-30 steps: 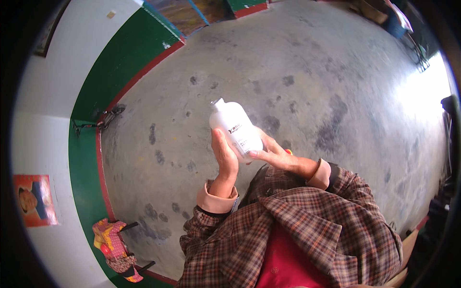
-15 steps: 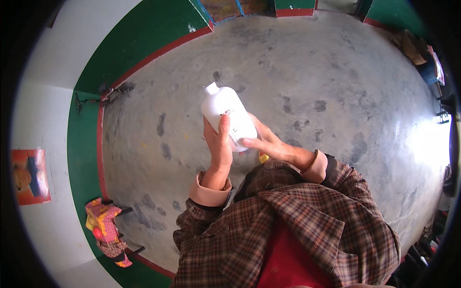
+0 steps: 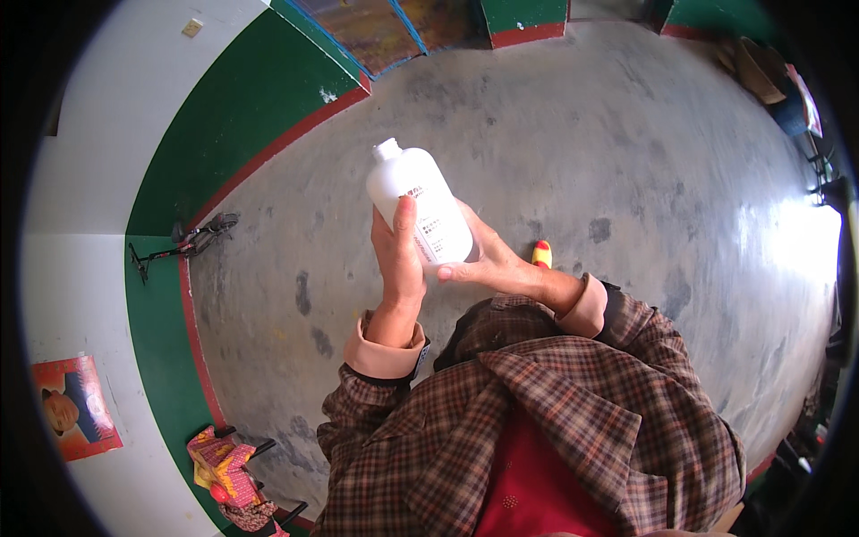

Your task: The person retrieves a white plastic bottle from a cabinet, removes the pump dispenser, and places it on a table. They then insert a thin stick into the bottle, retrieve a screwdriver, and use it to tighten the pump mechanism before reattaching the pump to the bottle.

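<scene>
A white plastic bottle (image 3: 413, 192) with a short narrow neck and dark print on its front is held out before me. It tilts a little, its neck pointing up and to the left. My left hand (image 3: 399, 255) grips the left side, thumb along the printed face. Around the lower right side and base wraps my right hand (image 3: 488, 255), with its thumb near the bottom edge. The other fingers of both hands are mostly hidden behind the bottle.
Beyond my hands lies a grey concrete floor (image 3: 555, 134) with dark stains. A small black scooter or bike (image 3: 183, 249) leans by the green wall at left. Pink and yellow cloth (image 3: 228, 474) hangs over something with dark legs. One yellow and red shoe (image 3: 542, 253) shows past my right forearm.
The room has swung in view as I turn and step; a yellow and red shoe now shows more fully. The bottle stays in both hands, slightly higher and more left.
</scene>
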The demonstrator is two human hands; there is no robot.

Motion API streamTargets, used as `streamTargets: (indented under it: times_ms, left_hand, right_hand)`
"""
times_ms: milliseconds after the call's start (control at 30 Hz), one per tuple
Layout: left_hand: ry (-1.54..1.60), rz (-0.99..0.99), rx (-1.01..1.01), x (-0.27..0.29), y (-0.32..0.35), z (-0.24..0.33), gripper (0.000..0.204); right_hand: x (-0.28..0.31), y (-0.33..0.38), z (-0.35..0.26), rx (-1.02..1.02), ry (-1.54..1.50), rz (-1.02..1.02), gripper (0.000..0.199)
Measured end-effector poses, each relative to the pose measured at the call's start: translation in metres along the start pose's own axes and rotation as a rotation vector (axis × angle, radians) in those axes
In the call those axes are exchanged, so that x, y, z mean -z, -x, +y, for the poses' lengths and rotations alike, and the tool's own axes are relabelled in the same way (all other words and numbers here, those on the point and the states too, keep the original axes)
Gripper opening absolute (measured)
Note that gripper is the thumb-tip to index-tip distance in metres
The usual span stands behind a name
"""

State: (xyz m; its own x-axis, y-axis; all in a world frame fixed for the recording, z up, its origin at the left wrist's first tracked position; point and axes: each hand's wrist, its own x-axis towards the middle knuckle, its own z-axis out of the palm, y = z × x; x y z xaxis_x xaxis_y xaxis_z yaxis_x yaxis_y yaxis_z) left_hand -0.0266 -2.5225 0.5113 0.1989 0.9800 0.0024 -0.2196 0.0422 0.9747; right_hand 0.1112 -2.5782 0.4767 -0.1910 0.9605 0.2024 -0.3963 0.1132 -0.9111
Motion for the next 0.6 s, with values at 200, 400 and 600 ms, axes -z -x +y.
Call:
streamTargets:
  times_ms: [200,400,600]
  left_hand:
    - [0.038,0.069,0.020,-0.040,-0.090,-0.008,0.063]
    - [0.114,0.103,0.032,-0.041,-0.167,-0.016,0.065]
    - [0.297,0.087,0.079,-0.016,-0.229,-0.042,0.053]
  right_hand:
    - [0.076,-0.073,-0.017,0.014,0.016,-0.058,0.101]
    - [0.116,-0.148,-0.011,0.021,0.011,-0.080,0.100]
    - [0.132,-0.203,0.017,0.088,0.037,-0.044,0.098]
